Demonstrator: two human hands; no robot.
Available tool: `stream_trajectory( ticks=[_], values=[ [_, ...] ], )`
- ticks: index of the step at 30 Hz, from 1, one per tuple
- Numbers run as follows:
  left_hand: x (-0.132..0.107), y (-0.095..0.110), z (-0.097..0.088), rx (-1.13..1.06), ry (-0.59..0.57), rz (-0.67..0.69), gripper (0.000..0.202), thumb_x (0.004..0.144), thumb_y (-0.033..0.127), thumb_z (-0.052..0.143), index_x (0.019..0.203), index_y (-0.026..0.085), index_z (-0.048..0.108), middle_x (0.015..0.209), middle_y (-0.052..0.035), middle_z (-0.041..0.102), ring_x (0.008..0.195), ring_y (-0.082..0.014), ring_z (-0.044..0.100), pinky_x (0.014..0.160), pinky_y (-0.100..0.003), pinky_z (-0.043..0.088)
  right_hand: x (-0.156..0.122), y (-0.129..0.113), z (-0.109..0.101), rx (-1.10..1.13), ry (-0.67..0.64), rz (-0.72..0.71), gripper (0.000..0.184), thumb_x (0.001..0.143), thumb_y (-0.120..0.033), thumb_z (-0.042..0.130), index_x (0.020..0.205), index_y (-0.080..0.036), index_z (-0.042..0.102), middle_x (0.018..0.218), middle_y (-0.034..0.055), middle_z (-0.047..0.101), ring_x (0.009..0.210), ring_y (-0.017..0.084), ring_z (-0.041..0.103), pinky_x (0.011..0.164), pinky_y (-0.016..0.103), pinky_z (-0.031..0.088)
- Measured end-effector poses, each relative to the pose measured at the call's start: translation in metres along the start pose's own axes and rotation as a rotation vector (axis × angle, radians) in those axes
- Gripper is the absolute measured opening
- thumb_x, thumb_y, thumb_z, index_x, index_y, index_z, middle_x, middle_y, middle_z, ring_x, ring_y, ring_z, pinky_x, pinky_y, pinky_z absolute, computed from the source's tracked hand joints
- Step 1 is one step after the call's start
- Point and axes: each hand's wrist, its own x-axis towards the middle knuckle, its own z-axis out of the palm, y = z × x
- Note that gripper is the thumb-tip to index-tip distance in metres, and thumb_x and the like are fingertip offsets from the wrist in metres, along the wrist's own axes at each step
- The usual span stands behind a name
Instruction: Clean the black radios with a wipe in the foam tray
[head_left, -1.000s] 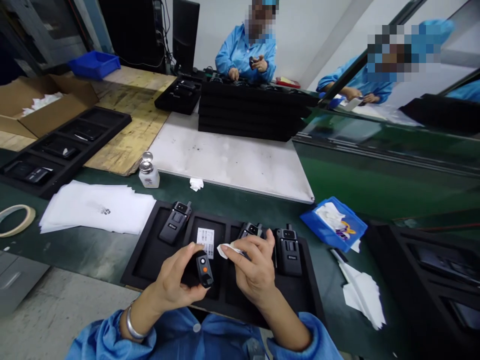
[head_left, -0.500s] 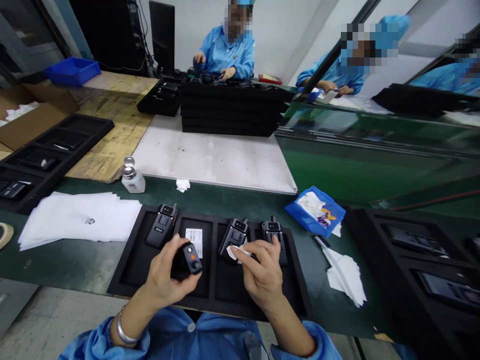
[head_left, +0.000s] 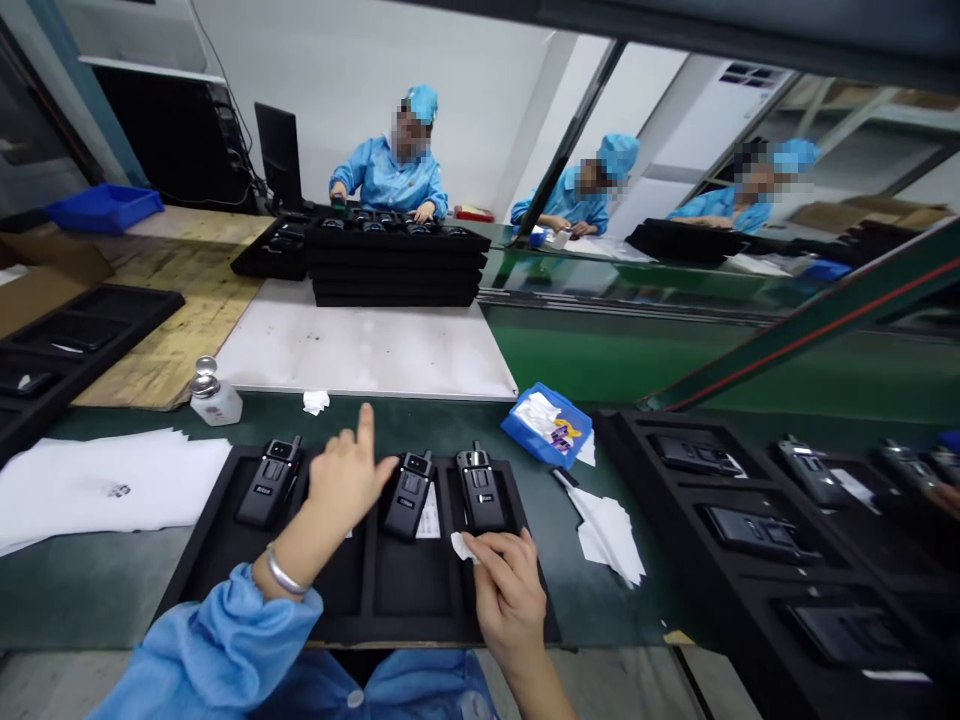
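My left hand (head_left: 341,475) is over the second compartment of a black foam tray (head_left: 184,575). Its forefinger and thumb stretch apart; the other fingers curl partly out of sight. Whatever lies beneath the palm is hidden. A black handheld radio (head_left: 266,485) rests in the tray left of that hand, another radio (head_left: 409,495) just right of it, and a third radio (head_left: 481,492) in the right compartment. Below the third, my right hand (head_left: 514,585) pinches a small white wipe (head_left: 461,546).
White sheets (head_left: 112,490) and a pump bottle (head_left: 216,400) stand left. A blue bin (head_left: 547,425) and folded wipes (head_left: 607,530) lie right, beside another radio tray (head_left: 626,440). Beyond are stacked black trays (head_left: 397,275) and co-workers in blue.
The view has swung right. My left hand has turned palm down over the tray, and the radio it held no longer shows. My right hand, still pinching the wipe, is below the right-hand radio.
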Motion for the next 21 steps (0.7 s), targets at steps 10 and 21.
stream_trajectory(
  ticks=[10,21],
  values=[
    [-0.001,0.058,0.021,-0.247,-0.096,0.090,0.094,0.082,0.033,0.072,0.158,0.010,0.022,0.101,-0.0168,0.066,0.082,-0.0314,0.071,0.072,-0.040,0.058,-0.004,0.001,-0.005,0.032,0.035,0.002,0.034,0.090,-0.006,0.051,0.110,-0.024,0.072,0.093,0.0021,0.066,0.088,0.017,0.063,0.105,0.048,0.038],
    [-0.097,-0.004,0.041,-1.020,0.301,0.457,0.095,0.080,0.018,0.070,0.159,0.019,0.017,0.129,-0.0147,0.063,0.118,-0.0257,0.064,0.098,-0.042,0.057,0.032,-0.021,-0.020,0.186,0.045,0.000,0.036,0.091,-0.005,0.055,0.115,-0.025,0.071,0.095,0.0025,0.065,0.088,0.016,0.063,0.105,0.049,0.041]
  ],
)
